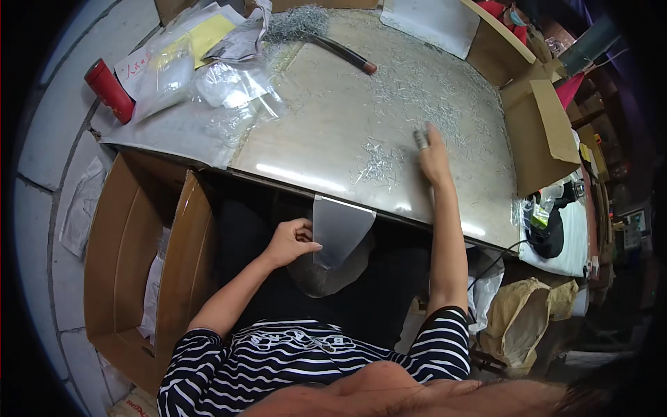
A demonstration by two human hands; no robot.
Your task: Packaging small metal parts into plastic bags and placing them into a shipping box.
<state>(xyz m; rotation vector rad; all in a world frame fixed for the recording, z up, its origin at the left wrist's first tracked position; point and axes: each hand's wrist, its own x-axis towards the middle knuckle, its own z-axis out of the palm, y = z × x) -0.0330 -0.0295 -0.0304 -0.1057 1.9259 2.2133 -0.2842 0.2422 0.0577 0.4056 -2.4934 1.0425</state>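
My left hand [295,243] is pinched on the left edge of a small translucent plastic bag [340,233], which hangs just below the table's near edge. My right hand [434,158] lies on the tabletop with its fingers stretched out, nothing plainly held in them. A grey band or wrap covers one of its fingers. Close to its left is a small pile of thin, silvery metal pieces [376,164], like pins or short wires. More such pieces [431,97] are strewn beyond that hand. How far the bag's mouth stands apart is hard to see.
A dark, long-handled tool with a reddish end [347,55] lies near a heap of metal pieces [299,24]. Clear plastic bags [233,90] and a red cylinder [110,90] occupy the left. Cardboard boxes [139,243] [538,132] flank the table [299,149].
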